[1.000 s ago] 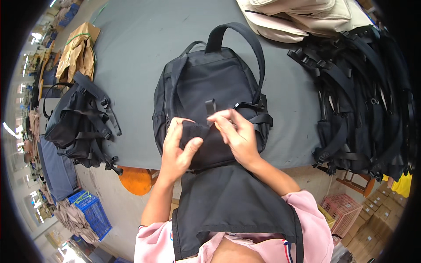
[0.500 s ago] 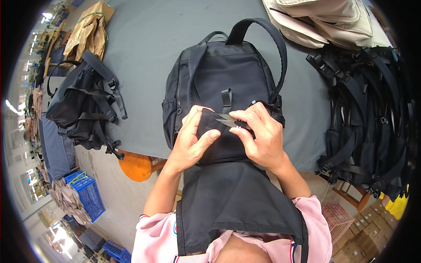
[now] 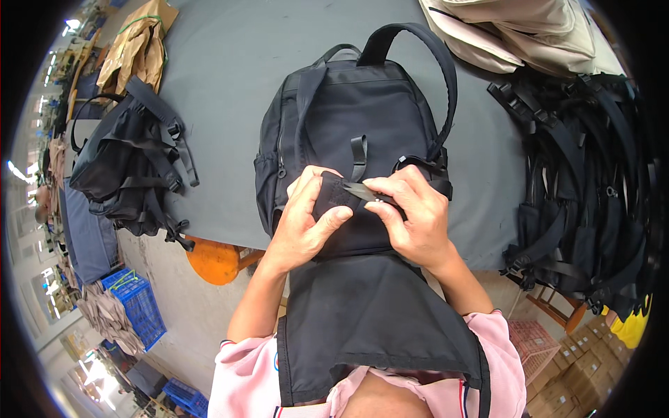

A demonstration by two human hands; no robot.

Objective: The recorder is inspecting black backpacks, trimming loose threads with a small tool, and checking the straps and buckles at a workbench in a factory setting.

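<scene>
A black backpack point(image 3: 369, 104) lies on the grey table, its shoulder straps uppermost and one of them looped up at the far right. Over its near part, my left hand point(image 3: 306, 219) pinches a wide black strap end point(image 3: 329, 196) between thumb and fingers. Small metal thread snips point(image 3: 359, 191) are in my right hand point(image 3: 418, 216), held between thumb and forefinger. Their blades point left, right at the strap's edge; whether they touch it I cannot tell. Just beyond my hands stands a short webbing loop point(image 3: 359, 153) on the backpack.
Another black backpack point(image 3: 132, 167) sits at the table's left edge, near a brown paper bag point(image 3: 139, 49). Black backpacks point(image 3: 578, 188) are piled at the right, below cream bags point(image 3: 516, 35). An orange stool point(image 3: 212, 261) and a blue crate point(image 3: 136, 306) stand below the table.
The snips' blades have come closer together. Both hands keep nearly the same place and hold on the strap end and the snips. The view has shifted slightly.
</scene>
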